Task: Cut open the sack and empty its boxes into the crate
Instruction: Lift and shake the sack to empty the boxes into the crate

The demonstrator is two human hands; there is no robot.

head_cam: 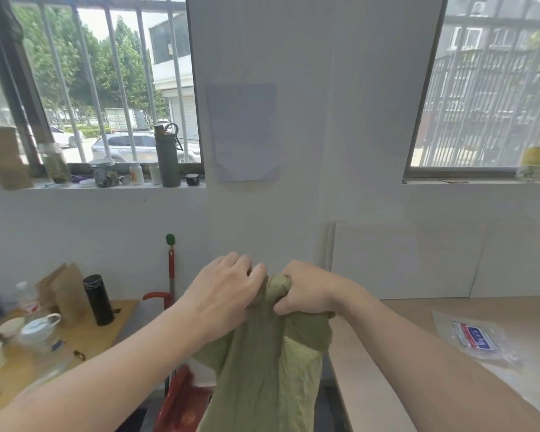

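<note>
Gripped the green sack (262,369) high by its bunched end, left hand (222,294) and right hand (306,291) both clenched; no crate, boxes or cut visible.

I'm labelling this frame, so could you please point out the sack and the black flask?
sack (262,369): head view, hanging cloth body.
black flask (99,302): head view, middle of its side.

The sack (262,363) is matt, wrinkled green cloth — the table (396,322) smooth pale wood, the flask (98,299) glossy black.

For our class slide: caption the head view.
Both hands, left and right, grip the green sack's bunched top.
</note>
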